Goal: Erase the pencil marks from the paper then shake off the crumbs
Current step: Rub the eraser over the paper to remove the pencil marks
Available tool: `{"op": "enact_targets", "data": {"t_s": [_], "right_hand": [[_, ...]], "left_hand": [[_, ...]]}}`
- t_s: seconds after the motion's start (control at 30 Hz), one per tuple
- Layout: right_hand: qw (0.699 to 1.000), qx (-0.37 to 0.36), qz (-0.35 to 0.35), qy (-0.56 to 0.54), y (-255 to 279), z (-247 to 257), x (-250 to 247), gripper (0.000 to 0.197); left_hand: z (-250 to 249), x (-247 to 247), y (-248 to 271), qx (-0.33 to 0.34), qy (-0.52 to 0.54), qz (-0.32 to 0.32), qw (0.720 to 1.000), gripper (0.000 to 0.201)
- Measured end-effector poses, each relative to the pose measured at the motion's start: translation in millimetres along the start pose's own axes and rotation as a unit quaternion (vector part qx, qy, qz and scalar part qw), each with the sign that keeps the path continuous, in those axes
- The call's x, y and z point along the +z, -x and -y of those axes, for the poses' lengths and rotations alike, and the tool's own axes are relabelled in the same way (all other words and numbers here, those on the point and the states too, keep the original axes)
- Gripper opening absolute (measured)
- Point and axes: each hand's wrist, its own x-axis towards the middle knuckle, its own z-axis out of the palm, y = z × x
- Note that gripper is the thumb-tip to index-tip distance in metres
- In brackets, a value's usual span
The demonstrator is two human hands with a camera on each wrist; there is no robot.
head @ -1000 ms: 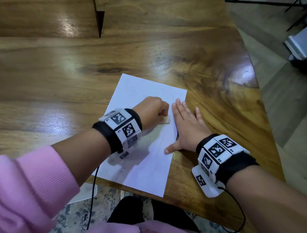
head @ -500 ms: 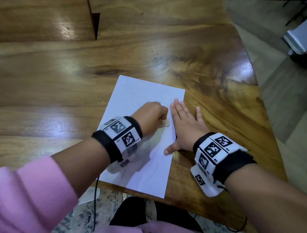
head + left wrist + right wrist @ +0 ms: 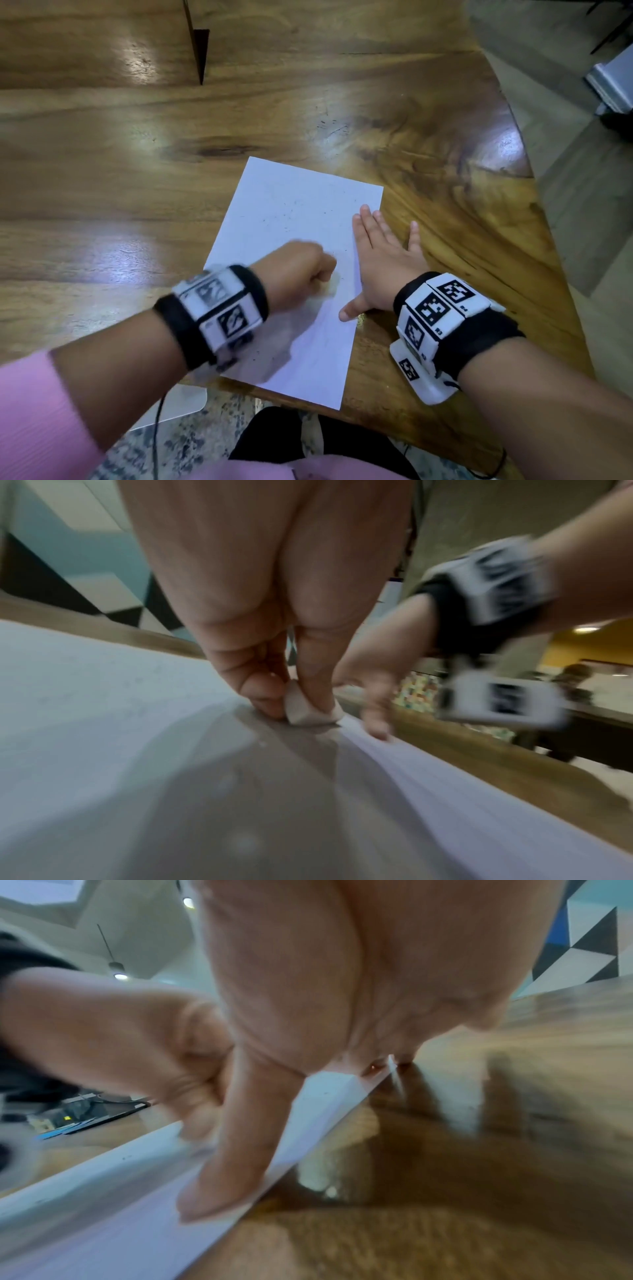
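A white sheet of paper [image 3: 294, 219] lies on the wooden table near its front edge, with dark crumbs scattered over its upper part. My left hand [image 3: 301, 270] is curled into a fist and pinches a small pale eraser [image 3: 304, 712], which presses on the paper [image 3: 103, 696] at its middle. My right hand [image 3: 380, 260] lies flat with straight fingers on the paper's right edge and the table beside it. In the right wrist view its thumb [image 3: 236, 1164] presses down on the paper [image 3: 103, 1218]. Pencil marks are too faint to make out.
The wooden table [image 3: 137, 154] stretches far to the left and back. Its front edge runs just below the paper, and its right edge curves away beside my right wrist. A dark notch [image 3: 200, 51] cuts into the tabletop at the back. A grey object [image 3: 613, 82] stands on the floor at right.
My left hand with the eraser has slid toward me and slightly left over the paper, blurred by motion. My right hand stays flat on the paper's right edge.
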Motion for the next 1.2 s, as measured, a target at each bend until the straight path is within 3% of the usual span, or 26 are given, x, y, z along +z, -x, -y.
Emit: {"op": "enact_targets", "data": {"t_s": [0.1, 0.3, 0.43, 0.53, 0.77, 1.0, 1.2], "right_hand": [[1.0, 0.004, 0.006, 0.002, 0.0, 1.8, -0.7, 0.148], [1.0, 0.001, 0.001, 0.004, -0.7, 0.7, 0.4, 0.148], [1.0, -0.002, 0.001, 0.001, -0.4, -0.1, 0.4, 0.148], [1.0, -0.005, -0.004, 0.0, -0.4, -0.1, 1.0, 0.148], [1.0, -0.005, -0.006, 0.003, -0.9, 0.1, 1.0, 0.148], [1.0, -0.009, -0.007, -0.005, -1.1, -0.6, 1.0, 0.147], [1.0, -0.009, -0.008, -0.001, 0.7, -1.4, 1.1, 0.147]], "left_hand": [[4.9, 10.3, 17.6, 0.028, 0.003, 0.031, 0.999, 0.009], [6.0, -16.5, -40.6, -0.047, 0.005, -0.069, 0.997, 0.005], [3.9, -3.5, -0.8, -0.019, 0.018, -0.02, 0.999, 0.02], [5.0, 8.7, 22.3, 0.013, 0.002, 0.016, 1.0, 0.015], [10.9, -18.4, -37.9, -0.054, 0.009, -0.08, 0.995, 0.004], [7.7, 13.7, 31.6, -0.01, 0.027, -0.019, 0.999, 0.009], [-4.4, -11.0, -32.3, -0.032, 0.011, -0.053, 0.998, 0.011]]}}
